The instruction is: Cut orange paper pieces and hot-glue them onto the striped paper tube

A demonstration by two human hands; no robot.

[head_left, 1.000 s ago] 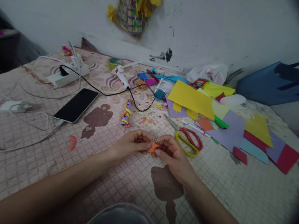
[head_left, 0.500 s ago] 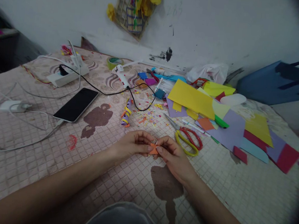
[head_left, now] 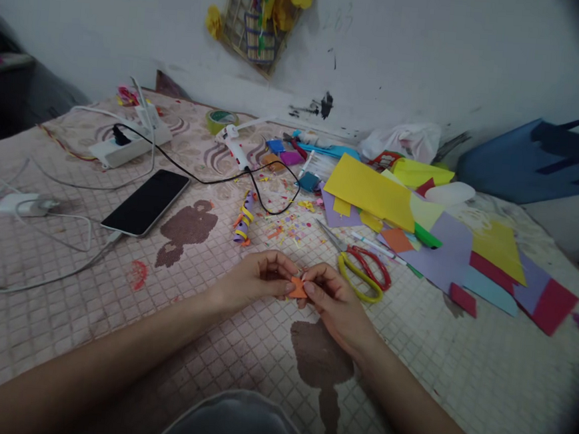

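Note:
A small piece of orange paper is pinched between both hands above the cloth-covered table. My left hand grips its left side with thumb and fingers. My right hand holds its right side, and the fingertips of the two hands nearly meet behind it. Just beyond my right hand lie scissors with red and yellow handles, their blades pointing away to the left. Past my left hand is a purple paper roll wound with a yellow strip and orange bits.
Coloured paper sheets are heaped at the right. Paper scraps lie mid-table, near a white glue gun with a black cord. At the left are a phone on a cable, a charger and a power strip. Green tape lies behind.
Both hands stay in nearly the same place, still pinching the orange paper, which looks slightly flatter now. The whole view has shifted very slightly.

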